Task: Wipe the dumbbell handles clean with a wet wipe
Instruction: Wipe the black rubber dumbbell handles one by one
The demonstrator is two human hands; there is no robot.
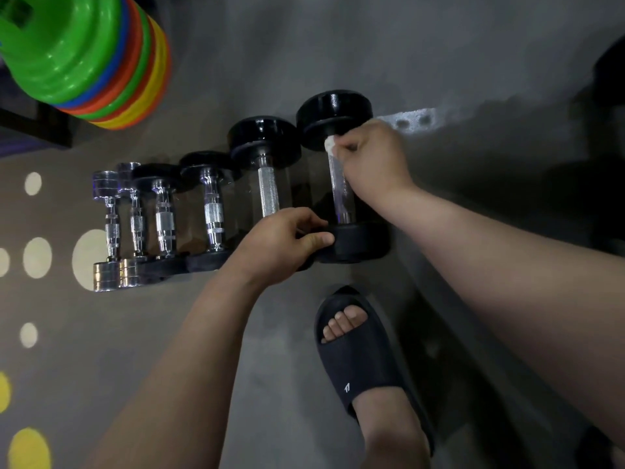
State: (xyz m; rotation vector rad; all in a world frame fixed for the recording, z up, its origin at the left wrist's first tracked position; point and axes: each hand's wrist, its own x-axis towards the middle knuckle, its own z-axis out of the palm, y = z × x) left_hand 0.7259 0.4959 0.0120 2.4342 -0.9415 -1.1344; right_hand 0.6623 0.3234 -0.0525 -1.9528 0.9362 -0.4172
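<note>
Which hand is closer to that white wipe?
Right. The right hand pinches the wet wipe against the far end of the largest dumbbell's handle; the left hand grips that dumbbell's near head, at the handle's other end.

Only legible mark: small white logo, looks like "17", slightly blurred, on the strap of the black slipper [365, 367], 5 o'clock from frame centre.

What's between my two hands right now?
In the head view, the chrome handle of the rightmost dumbbell lies between left hand and right hand holding the wet wipe.
</note>
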